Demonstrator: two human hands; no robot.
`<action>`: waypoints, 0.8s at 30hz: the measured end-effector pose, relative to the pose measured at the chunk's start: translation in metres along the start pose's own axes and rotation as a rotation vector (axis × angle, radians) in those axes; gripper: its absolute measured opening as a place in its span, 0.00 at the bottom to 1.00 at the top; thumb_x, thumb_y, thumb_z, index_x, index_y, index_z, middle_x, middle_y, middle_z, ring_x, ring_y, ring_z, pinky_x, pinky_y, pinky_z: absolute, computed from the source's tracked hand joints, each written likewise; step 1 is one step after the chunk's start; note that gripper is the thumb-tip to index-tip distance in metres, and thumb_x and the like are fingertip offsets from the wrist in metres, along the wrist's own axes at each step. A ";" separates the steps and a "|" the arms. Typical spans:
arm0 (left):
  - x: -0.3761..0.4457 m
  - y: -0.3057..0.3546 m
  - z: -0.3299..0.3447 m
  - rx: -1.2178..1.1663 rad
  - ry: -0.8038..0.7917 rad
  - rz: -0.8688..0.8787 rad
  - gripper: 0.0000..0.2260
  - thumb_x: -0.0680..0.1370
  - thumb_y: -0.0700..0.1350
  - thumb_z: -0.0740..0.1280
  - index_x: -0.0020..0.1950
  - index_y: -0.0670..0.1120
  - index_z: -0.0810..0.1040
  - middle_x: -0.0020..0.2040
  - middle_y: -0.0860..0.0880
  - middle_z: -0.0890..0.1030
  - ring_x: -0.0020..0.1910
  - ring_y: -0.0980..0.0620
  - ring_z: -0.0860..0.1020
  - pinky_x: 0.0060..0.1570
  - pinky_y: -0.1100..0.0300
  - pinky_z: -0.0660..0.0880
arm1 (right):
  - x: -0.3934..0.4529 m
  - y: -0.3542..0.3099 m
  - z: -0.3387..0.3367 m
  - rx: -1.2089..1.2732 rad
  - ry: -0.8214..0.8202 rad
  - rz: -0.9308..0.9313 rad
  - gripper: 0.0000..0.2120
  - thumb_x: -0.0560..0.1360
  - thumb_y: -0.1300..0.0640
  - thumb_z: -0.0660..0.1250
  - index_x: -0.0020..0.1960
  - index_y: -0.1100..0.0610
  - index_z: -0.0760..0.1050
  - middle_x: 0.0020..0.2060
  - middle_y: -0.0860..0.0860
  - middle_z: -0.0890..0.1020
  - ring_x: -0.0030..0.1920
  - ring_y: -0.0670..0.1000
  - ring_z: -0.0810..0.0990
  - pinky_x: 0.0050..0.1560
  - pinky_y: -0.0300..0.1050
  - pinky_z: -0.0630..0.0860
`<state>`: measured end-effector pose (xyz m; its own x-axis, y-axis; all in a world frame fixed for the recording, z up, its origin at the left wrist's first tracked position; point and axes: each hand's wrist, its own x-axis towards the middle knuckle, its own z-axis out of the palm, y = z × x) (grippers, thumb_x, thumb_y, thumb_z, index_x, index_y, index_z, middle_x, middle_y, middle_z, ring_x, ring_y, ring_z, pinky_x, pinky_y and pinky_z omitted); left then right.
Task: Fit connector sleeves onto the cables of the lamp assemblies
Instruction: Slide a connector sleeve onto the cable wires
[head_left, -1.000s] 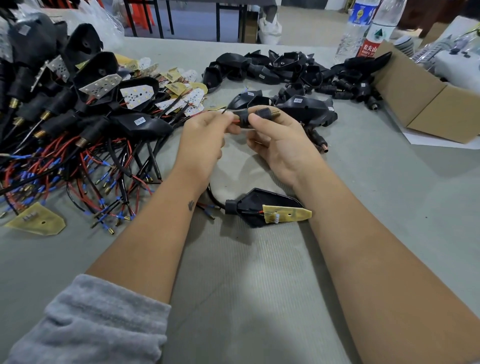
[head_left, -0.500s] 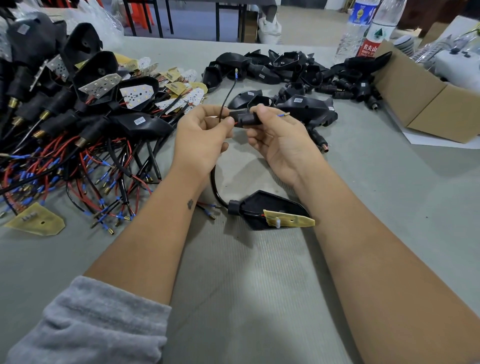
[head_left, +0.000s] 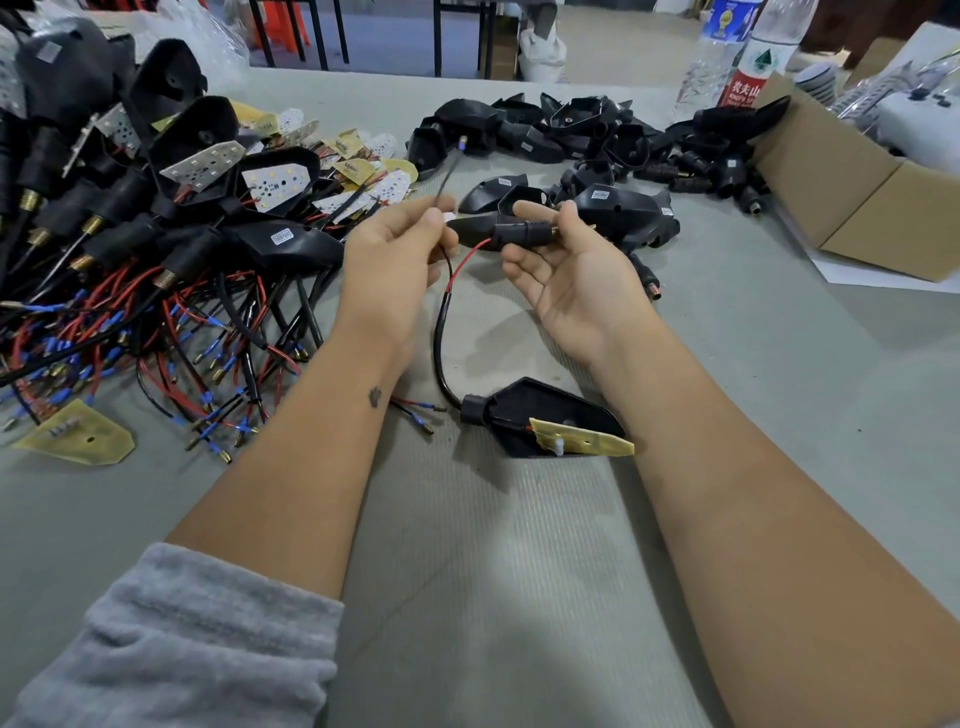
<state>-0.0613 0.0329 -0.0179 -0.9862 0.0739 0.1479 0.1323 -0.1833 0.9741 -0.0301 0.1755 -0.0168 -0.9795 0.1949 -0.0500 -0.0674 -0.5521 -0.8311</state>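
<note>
A black lamp housing (head_left: 524, 415) with a yellow circuit board (head_left: 587, 442) lies on the grey table between my forearms. Its black cable (head_left: 440, 338) curves up and splits into a red wire (head_left: 467, 262) and a black wire (head_left: 448, 163). My right hand (head_left: 576, 270) holds a black connector sleeve (head_left: 522, 231) with a brass end; the red wire runs into it. My left hand (head_left: 395, 254) pinches the black wire, whose blue-tipped end sticks up above the fingers.
A big heap of wired lamp assemblies (head_left: 156, 249) fills the left side. Empty black housings and sleeves (head_left: 597, 140) lie at the back. A cardboard box (head_left: 872, 197) sits at the right, water bottles (head_left: 737, 57) behind it. A loose yellow board (head_left: 78, 439) lies near left.
My hands have drawn apart. The sleeve now sits in my right hand with the red wire feeding into it, and my left hand has pulled the black wire out to the left.
</note>
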 end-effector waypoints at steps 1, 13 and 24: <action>0.001 0.001 -0.001 -0.032 0.006 -0.010 0.10 0.82 0.42 0.61 0.50 0.53 0.81 0.31 0.57 0.76 0.36 0.59 0.75 0.40 0.63 0.70 | 0.001 0.000 -0.001 0.031 0.012 0.003 0.20 0.85 0.52 0.50 0.51 0.60 0.78 0.34 0.53 0.83 0.33 0.47 0.81 0.41 0.39 0.81; 0.006 0.012 -0.013 -0.446 0.113 -0.073 0.17 0.84 0.56 0.52 0.55 0.48 0.75 0.27 0.52 0.69 0.26 0.56 0.68 0.26 0.66 0.58 | 0.008 -0.001 -0.009 0.217 0.145 -0.004 0.20 0.85 0.52 0.51 0.48 0.61 0.77 0.38 0.56 0.82 0.34 0.49 0.81 0.41 0.41 0.81; 0.001 0.003 -0.001 0.123 0.033 -0.006 0.10 0.78 0.40 0.55 0.39 0.48 0.71 0.23 0.55 0.64 0.22 0.57 0.60 0.22 0.65 0.57 | 0.006 -0.001 -0.008 0.113 0.117 -0.014 0.19 0.85 0.54 0.52 0.47 0.61 0.77 0.39 0.57 0.82 0.34 0.50 0.81 0.40 0.41 0.82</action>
<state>-0.0622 0.0313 -0.0146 -0.9895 0.0419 0.1383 0.1356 -0.0616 0.9889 -0.0347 0.1838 -0.0210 -0.9499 0.2931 -0.1087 -0.1084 -0.6349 -0.7649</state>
